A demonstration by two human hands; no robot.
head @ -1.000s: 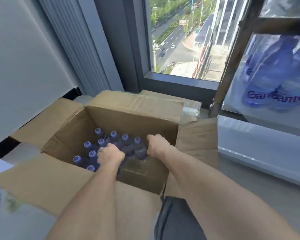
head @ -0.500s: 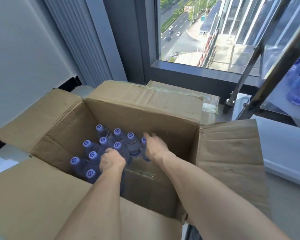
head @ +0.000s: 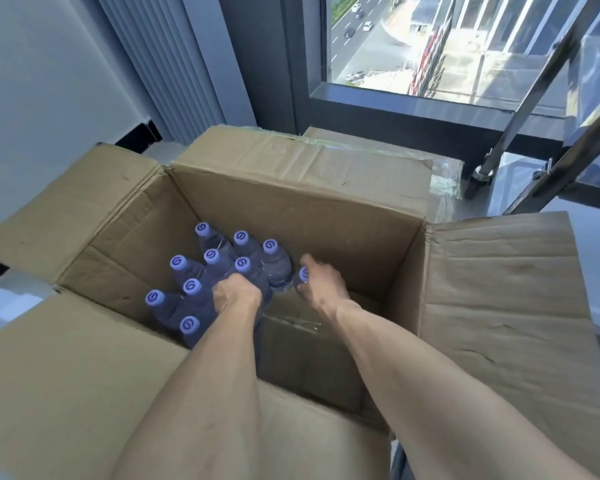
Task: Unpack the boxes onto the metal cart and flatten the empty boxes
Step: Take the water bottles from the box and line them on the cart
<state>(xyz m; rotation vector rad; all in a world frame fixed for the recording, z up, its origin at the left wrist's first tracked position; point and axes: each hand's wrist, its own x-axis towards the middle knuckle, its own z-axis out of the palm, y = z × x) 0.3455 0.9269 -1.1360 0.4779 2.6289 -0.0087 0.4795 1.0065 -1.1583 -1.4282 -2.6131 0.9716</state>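
Note:
An open cardboard box (head: 326, 216) stands in front of me with all its flaps folded out. In its left half sits a shrink-wrapped pack of bottles (head: 194, 282) with purple caps. My left hand (head: 236, 294) is clenched on the pack's near right edge. My right hand (head: 321, 284) curls around the rightmost bottle (head: 303, 274) of the pack, thumb and fingers on either side of its cap. The right half of the box bottom is bare cardboard with a strip of tape.
A second cardboard box (head: 444, 174) lies behind the open one, under the window (head: 430, 46). The metal cart's legs and a caster (head: 482, 174) stand at the right, with its white lower shelf (head: 596, 237) beside the box's right flap. A grey wall runs along the left.
My view has tilted down and closer over the box. My right hand has opened from a fist on the pack and shifted onto the rightmost bottle. My left hand keeps its grip.

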